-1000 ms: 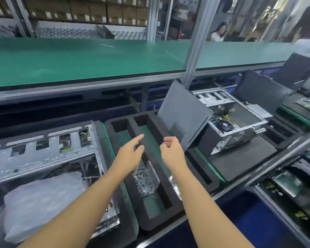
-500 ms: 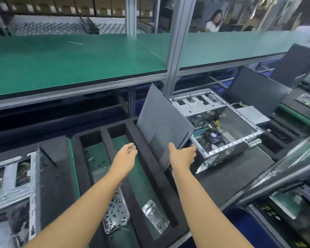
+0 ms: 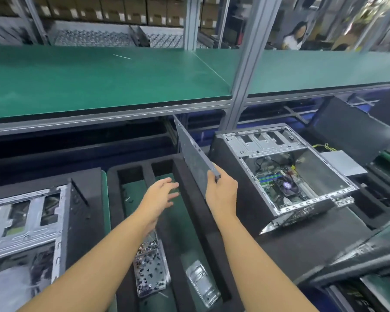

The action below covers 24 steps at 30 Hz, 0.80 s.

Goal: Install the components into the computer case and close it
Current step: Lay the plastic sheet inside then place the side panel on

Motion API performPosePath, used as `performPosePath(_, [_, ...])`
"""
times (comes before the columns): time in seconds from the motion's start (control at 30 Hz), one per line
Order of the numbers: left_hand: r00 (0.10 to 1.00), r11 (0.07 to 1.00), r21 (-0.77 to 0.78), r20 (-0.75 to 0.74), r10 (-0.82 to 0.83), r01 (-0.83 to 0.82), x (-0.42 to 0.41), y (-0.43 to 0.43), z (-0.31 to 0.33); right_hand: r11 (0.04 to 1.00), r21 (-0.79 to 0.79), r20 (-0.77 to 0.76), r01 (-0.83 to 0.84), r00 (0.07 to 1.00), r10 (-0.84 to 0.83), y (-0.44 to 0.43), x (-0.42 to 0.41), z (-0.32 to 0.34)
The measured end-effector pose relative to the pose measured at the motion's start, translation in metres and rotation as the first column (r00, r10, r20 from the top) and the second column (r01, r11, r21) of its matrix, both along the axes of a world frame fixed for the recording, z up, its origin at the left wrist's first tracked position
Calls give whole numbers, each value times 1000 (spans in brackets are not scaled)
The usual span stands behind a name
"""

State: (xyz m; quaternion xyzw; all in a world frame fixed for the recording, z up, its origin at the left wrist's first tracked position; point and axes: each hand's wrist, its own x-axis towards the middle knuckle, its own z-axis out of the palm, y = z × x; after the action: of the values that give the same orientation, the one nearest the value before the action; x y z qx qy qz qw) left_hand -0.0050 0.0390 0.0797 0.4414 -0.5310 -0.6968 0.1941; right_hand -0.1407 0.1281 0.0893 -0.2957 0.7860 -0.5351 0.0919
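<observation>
Now right hand (image 3: 222,192) grips the side panel (image 3: 193,152) by its near corner, left hand (image 3: 159,198) open just beside. Thin, stiff, probably light: best held by both edges.

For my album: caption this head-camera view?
Right hand grips a dark grey metal side panel beside the open silver computer case; left hand hovers open.

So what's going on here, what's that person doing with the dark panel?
A person is assembling a desktop computer on a factory line. Their right hand grips the near corner of the dark side panel, which stands tilted on edge beside the open computer case. The case is not yet closed, so its insides show. The left hand hovers open above a foam tray holding a clear box of screws.
</observation>
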Motion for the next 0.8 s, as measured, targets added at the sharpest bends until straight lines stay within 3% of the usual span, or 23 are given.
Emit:
performPosePath(0.13, [933,966,248,-326,152,-71,37,-31,31,996,-76,-241,-41,970,21,-5,37,40])
performPosePath(0.23, [864,940,332,-449,228,-76,75,-59,68,976,-151,-395,-154,915,83,1,74,68])
performPosePath(0.4, [698,917,388,-630,340,-95,169,-90,116,854,-147,-698,-499,664,268,3,149,98])
performPosePath(0.47, [607,880,439,-653,452,-183,219,-95,129,794,-111,-736,-598,586,338,0,183,99])
performPosePath(0.53, [618,860,411,-602,506,-303,270,-96,135,754,-106,-744,-649,555,373,-2,216,94])
performPosePath(0.67, [721,855,278,-458,519,-439,357,-78,130,723,-112,-722,-682,555,412,-1,278,82])
performPosePath(0.8, [638,798,281,-486,597,-533,423,-51,117,767,-157,-712,-622,610,349,2,314,69])
